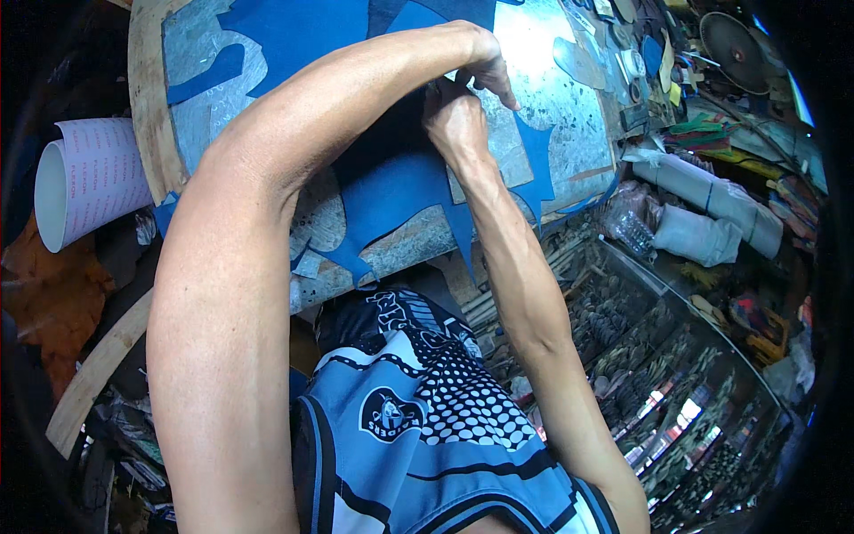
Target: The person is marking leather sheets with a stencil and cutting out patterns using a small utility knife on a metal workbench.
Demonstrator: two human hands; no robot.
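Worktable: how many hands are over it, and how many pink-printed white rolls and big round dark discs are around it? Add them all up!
Hands: 2 (left hand, right hand)
Pink-printed white roll: 1
Big round dark disc: 1
Total: 4

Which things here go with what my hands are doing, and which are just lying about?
Probably in use:
blue sheet, by the left hand and right hand
grey worktop beneath

Probably lying about:
white roll, left
plastic-wrapped roll, right
orange-brown sheet, left
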